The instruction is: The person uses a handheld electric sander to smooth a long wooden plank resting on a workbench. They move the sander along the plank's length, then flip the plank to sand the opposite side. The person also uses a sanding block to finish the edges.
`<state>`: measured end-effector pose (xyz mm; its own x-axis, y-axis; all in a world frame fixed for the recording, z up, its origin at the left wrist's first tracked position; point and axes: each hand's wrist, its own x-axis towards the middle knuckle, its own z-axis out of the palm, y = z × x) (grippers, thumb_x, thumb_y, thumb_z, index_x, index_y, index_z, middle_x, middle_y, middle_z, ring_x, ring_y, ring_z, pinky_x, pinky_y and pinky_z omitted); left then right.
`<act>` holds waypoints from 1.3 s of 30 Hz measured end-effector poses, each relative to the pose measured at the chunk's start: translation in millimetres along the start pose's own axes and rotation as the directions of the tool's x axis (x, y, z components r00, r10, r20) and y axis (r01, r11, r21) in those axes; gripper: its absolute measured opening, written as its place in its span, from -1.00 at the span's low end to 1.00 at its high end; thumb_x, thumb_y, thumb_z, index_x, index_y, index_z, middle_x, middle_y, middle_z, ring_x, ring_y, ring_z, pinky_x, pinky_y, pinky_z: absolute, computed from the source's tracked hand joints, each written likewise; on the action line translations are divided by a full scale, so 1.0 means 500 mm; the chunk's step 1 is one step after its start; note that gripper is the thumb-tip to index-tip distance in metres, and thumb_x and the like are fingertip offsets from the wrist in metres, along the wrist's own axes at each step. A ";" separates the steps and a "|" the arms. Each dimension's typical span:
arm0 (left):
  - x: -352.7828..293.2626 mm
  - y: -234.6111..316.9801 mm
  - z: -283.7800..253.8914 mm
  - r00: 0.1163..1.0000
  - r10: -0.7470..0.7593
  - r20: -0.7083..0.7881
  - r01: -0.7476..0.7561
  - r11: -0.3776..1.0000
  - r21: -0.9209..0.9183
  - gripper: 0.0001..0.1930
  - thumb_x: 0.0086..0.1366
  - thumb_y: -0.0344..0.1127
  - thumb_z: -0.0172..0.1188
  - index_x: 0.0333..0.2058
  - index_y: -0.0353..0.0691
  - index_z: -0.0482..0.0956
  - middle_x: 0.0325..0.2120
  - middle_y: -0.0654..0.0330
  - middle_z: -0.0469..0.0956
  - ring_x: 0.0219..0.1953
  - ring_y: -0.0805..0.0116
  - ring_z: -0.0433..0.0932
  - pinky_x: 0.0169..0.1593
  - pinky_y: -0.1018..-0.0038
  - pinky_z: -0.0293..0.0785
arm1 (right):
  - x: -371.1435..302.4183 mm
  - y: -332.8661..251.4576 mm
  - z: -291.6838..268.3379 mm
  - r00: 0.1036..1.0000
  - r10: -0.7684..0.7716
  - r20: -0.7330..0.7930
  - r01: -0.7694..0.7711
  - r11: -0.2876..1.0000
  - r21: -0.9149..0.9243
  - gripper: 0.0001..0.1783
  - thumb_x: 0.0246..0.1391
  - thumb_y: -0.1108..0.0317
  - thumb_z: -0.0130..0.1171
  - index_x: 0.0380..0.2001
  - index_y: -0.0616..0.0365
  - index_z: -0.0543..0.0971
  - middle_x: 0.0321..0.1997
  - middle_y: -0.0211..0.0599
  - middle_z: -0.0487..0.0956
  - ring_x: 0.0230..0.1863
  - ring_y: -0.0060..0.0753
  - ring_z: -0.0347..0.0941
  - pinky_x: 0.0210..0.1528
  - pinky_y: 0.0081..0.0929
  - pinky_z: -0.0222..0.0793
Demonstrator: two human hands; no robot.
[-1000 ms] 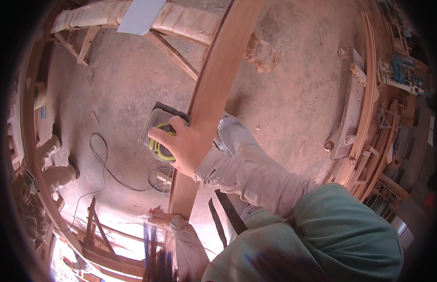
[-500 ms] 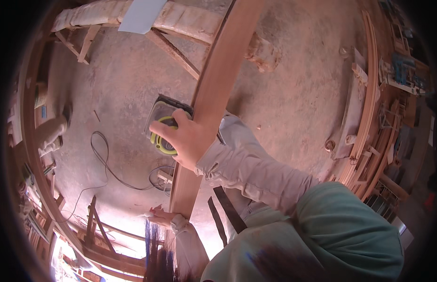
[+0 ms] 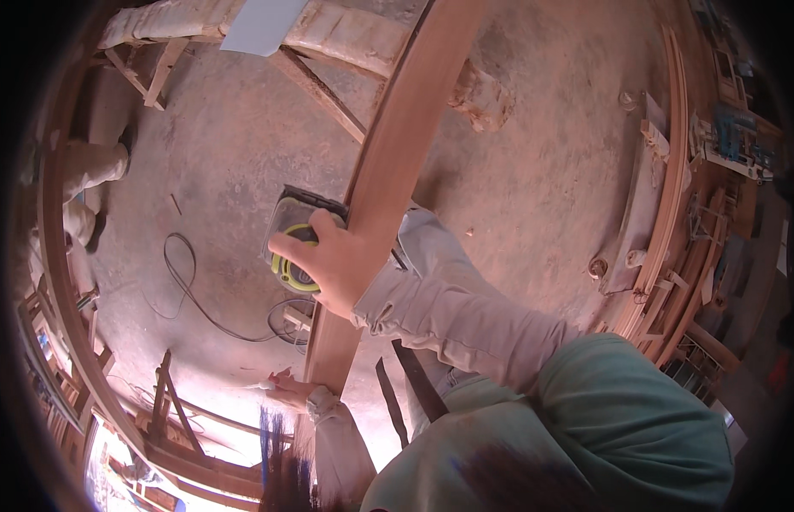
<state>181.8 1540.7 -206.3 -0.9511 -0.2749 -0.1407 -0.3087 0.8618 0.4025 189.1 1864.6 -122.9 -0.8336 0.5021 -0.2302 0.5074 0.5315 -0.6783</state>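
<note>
A long reddish-brown wooden board (image 3: 397, 136) runs from the top of the view down toward me. My right hand (image 3: 341, 264) is wrapped over a grey and yellow-green power sander (image 3: 299, 213). The sander is pressed to the board's left edge, its body jutting out over the floor. Lower down, my left hand (image 3: 296, 394) lies across the near part of the board, with its fingers reaching past the left edge. Those fingertips are small and washed out by glare, and something reddish shows by them.
A long wrapped beam (image 3: 346, 34) on wooden legs crosses under the board's far part, with a white sheet (image 3: 258, 26) on it. A dark cord (image 3: 188, 290) loops on the floor. Planks (image 3: 670, 171) line the right. Another person's legs (image 3: 98, 162) show at far left.
My right hand and the sander have slid slightly toward me along the board's edge. The other person's legs have shifted at the far left. My left hand stays about where it was.
</note>
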 end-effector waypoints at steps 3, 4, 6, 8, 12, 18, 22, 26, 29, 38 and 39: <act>0.001 -0.004 -0.005 0.999 -0.029 0.012 0.029 0.999 -0.013 -0.50 0.47 0.09 -0.17 -0.12 -0.35 0.36 -0.35 0.01 0.53 -0.27 0.09 0.50 -0.15 0.15 0.40 | 0.011 0.003 -0.009 0.999 0.024 -0.033 -0.023 0.999 0.041 -0.10 -0.38 0.44 0.51 0.11 -0.39 0.36 -0.11 -0.14 0.36 -0.35 -0.05 0.58 -0.33 -0.19 0.55; 0.003 -0.013 -0.007 1.000 -0.007 0.024 0.008 1.000 -0.013 -0.45 0.47 0.13 -0.20 -0.12 -0.37 0.36 -0.32 -0.02 0.51 -0.25 0.07 0.49 -0.13 0.13 0.39 | 0.017 0.007 -0.016 0.998 0.044 -0.052 -0.040 0.996 0.075 -0.08 -0.40 0.45 0.52 0.11 -0.39 0.35 -0.11 -0.14 0.36 -0.35 -0.06 0.58 -0.34 -0.19 0.55; 0.008 -0.017 0.007 0.997 0.043 0.066 -0.042 0.999 -0.020 -0.36 0.48 0.20 -0.26 -0.10 -0.41 0.37 -0.27 -0.07 0.49 -0.20 0.05 0.47 -0.09 0.09 0.38 | 0.028 0.030 -0.032 0.992 0.096 -0.083 -0.092 0.995 0.044 -0.05 -0.42 0.45 0.53 0.12 -0.39 0.35 -0.10 -0.14 0.36 -0.35 -0.08 0.58 -0.34 -0.19 0.55; 0.000 -0.015 -0.001 0.999 0.001 0.043 0.000 1.000 -0.019 -0.36 0.47 0.21 -0.27 -0.11 -0.40 0.37 -0.28 -0.06 0.48 -0.20 0.06 0.47 -0.09 0.10 0.38 | 0.028 0.013 -0.040 0.990 0.133 -0.035 -0.134 0.991 -0.024 -0.05 -0.43 0.44 0.53 0.12 -0.39 0.35 -0.11 -0.16 0.37 -0.36 -0.11 0.58 -0.34 -0.20 0.54; 0.000 -0.008 -0.003 1.000 0.002 0.024 -0.002 1.000 -0.024 -0.37 0.48 0.20 -0.28 -0.12 -0.39 0.37 -0.29 -0.05 0.47 -0.20 0.07 0.46 -0.09 0.11 0.38 | 0.000 -0.009 -0.012 0.999 -0.005 0.040 0.008 0.997 -0.078 -0.11 -0.39 0.40 0.52 0.10 -0.41 0.37 -0.17 -0.22 0.38 -0.38 -0.16 0.56 -0.35 -0.25 0.50; 0.002 -0.010 -0.001 1.000 0.016 0.023 -0.016 1.000 0.001 -0.52 0.48 0.09 -0.20 -0.15 -0.30 0.35 -0.35 0.01 0.51 -0.28 0.08 0.49 -0.15 0.14 0.37 | 0.024 0.012 -0.036 0.994 0.104 0.017 -0.104 0.993 0.049 -0.05 -0.33 0.56 0.40 0.19 -0.36 0.32 -0.06 -0.03 0.35 -0.28 -0.02 0.60 -0.28 -0.14 0.55; -0.001 -0.003 -0.003 0.999 0.031 0.015 -0.031 1.000 -0.004 -0.53 0.46 0.07 -0.19 -0.13 -0.32 0.36 -0.34 0.00 0.51 -0.27 0.06 0.49 -0.16 0.12 0.37 | -0.003 -0.004 -0.004 0.999 -0.020 0.026 0.022 0.998 -0.055 -0.25 -0.29 0.37 0.47 0.06 -0.36 0.43 -0.19 -0.20 0.40 -0.32 -0.16 0.53 -0.36 -0.25 0.51; 0.000 -0.006 -0.003 1.000 0.010 0.011 -0.010 1.000 -0.016 -0.55 0.46 0.03 -0.18 -0.11 -0.34 0.36 -0.33 -0.02 0.51 -0.28 0.06 0.50 -0.16 0.13 0.38 | 0.006 0.002 -0.016 0.999 0.007 -0.040 -0.005 0.998 0.067 -0.17 -0.33 0.42 0.47 0.09 -0.35 0.40 -0.16 -0.17 0.38 -0.36 -0.12 0.55 -0.36 -0.25 0.53; 0.001 -0.015 -0.006 0.999 0.035 0.012 -0.035 0.999 0.014 -0.56 0.47 0.00 -0.18 -0.11 -0.35 0.36 -0.33 -0.02 0.52 -0.28 0.06 0.50 -0.16 0.13 0.38 | 0.028 0.012 -0.037 0.996 0.072 -0.046 -0.073 0.997 -0.037 -0.15 -0.35 0.44 0.48 0.10 -0.35 0.39 -0.15 -0.17 0.38 -0.38 -0.09 0.55 -0.36 -0.25 0.54; -0.011 0.016 -0.004 0.999 0.035 -0.010 -0.036 0.999 -0.004 -0.51 0.48 0.06 -0.19 -0.10 -0.36 0.36 -0.33 -0.01 0.51 -0.27 0.07 0.49 -0.14 0.13 0.38 | 0.000 -0.008 -0.014 1.000 -0.009 0.023 0.010 1.000 -0.007 -0.14 -0.33 0.39 0.51 0.11 -0.38 0.37 -0.13 -0.15 0.36 -0.32 -0.11 0.58 -0.32 -0.27 0.52; -0.009 0.015 -0.003 0.999 0.035 0.003 -0.035 0.999 0.000 -0.49 0.48 0.07 -0.20 -0.09 -0.37 0.36 -0.33 -0.02 0.51 -0.27 0.07 0.49 -0.13 0.13 0.39 | 0.011 0.003 -0.024 1.000 0.026 0.009 -0.026 0.999 -0.030 -0.13 -0.33 0.40 0.51 0.11 -0.38 0.36 -0.13 -0.14 0.37 -0.32 -0.11 0.59 -0.32 -0.28 0.53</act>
<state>183.8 1547.8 -201.3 -0.9613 -0.2431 -0.1292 -0.2750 0.8709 0.4073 187.8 1876.3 -116.8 -0.8220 0.5097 -0.2539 0.5350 0.5386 -0.6509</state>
